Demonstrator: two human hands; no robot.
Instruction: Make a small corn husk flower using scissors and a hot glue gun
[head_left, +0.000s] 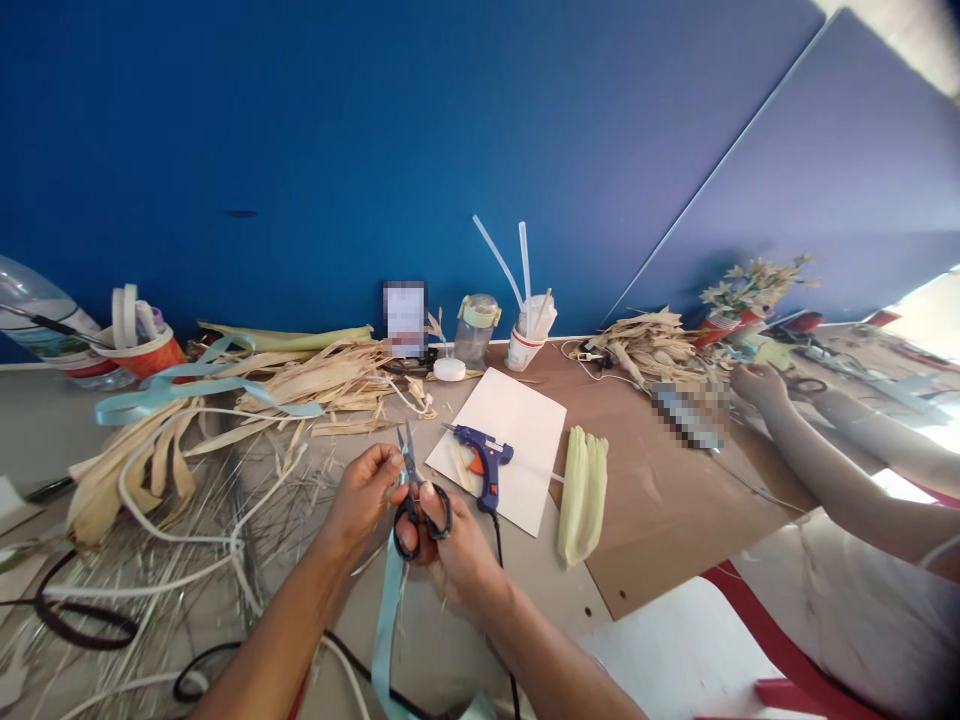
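Observation:
My right hand has its thumb and fingers through the black handles of a pair of scissors. Their blades point up and stand slightly apart. Close beside them, my left hand is closed in a pinch on a light blue ribbon, whose long end hangs down toward the table's near edge. Just right of the hands, a blue glue gun lies on a white board. A pale green corn husk rests to the right of that board.
Dried husks, thin wires and white cable spread across the left. Along the blue partition stand a phone, a glass jar and a paper cup with glue sticks. At right, a co-worker's arms reach over the table.

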